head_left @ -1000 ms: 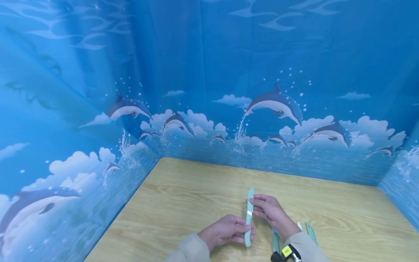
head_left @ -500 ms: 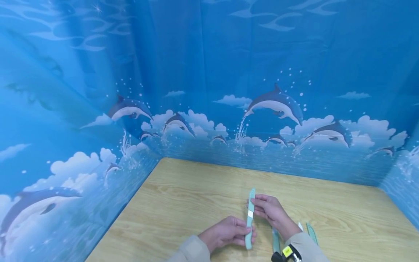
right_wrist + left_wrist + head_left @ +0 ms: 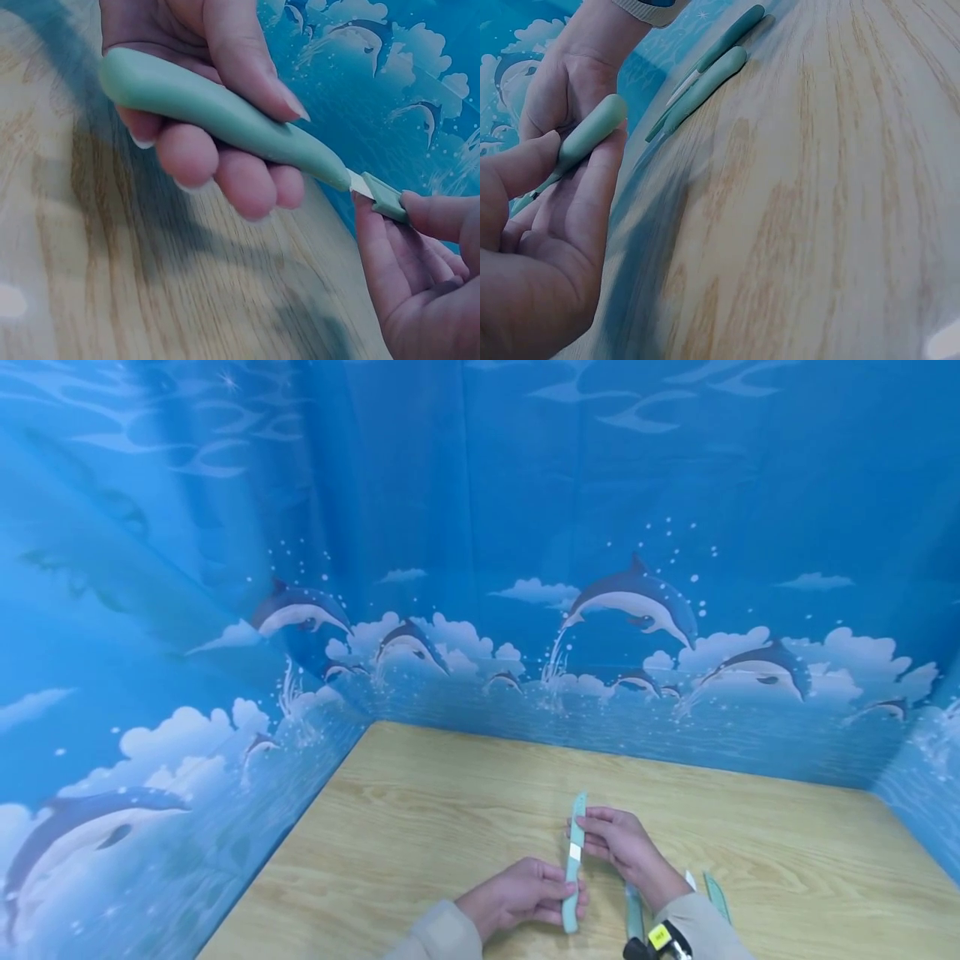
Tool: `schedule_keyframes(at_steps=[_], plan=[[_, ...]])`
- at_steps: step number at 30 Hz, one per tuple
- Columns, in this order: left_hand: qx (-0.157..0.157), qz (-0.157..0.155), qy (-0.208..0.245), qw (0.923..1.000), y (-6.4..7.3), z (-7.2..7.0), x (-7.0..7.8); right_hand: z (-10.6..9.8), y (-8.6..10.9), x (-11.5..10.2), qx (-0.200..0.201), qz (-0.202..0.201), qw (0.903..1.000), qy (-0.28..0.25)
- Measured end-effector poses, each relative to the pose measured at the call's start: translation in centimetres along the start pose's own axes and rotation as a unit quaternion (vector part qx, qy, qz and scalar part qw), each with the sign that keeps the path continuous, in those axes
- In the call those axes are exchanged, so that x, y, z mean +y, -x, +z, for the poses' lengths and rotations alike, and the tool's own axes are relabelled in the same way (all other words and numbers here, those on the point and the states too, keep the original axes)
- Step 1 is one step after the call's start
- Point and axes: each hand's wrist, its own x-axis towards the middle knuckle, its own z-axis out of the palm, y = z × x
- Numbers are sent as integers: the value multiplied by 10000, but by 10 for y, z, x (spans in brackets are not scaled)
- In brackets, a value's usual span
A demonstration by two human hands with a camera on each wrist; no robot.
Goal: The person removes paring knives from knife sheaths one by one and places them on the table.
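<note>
My left hand (image 3: pixel 525 891) holds a small knife by its mint-green handle (image 3: pixel 572 906), the thumb lying along one side and curled fingers along the other. Over the knife's tip end sits a matching green sheath (image 3: pixel 578 817), pinched between the thumb and fingers of my right hand (image 3: pixel 618 842). A short strip of pale blade (image 3: pixel 574 852) shows between handle and sheath; the sheath hides the rest. The right wrist view shows the handle (image 3: pixel 225 116) close up, with the blade entering the sheath (image 3: pixel 386 199). Knife and sheath are held above the wooden table (image 3: pixel 450 802).
Beneath my right forearm lies another green-handled knife (image 3: pixel 634 914). Beside the sleeve are a pale blade tip (image 3: pixel 690 880) and a green piece (image 3: pixel 716 895), both partly covered. A blue dolphin-print curtain (image 3: pixel 465 527) borders the table's back and sides.
The handle has shifted slightly toward me and away from the sheath, so the bare strip of blade is a little longer. Both hands keep their holds.
</note>
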Motion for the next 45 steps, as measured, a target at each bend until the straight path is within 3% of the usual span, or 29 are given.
schedule_keyframes(at_steps=[6,19,36,45], plan=[[-8,5,-20,10000,0,1,0,-2,-1,-1,-85,-47,9999,-34],[-80,-39,-1,10000,1,2,1,-2,-1,-2,160,29,9998,-132],[-53,81,-1,10000,2,5,-4,-7,-1,-1,102,-28,9999,-90],[-41,-4,-49,10000,3,6,-5,-8,-1,-1,89,-6,9999,-86]])
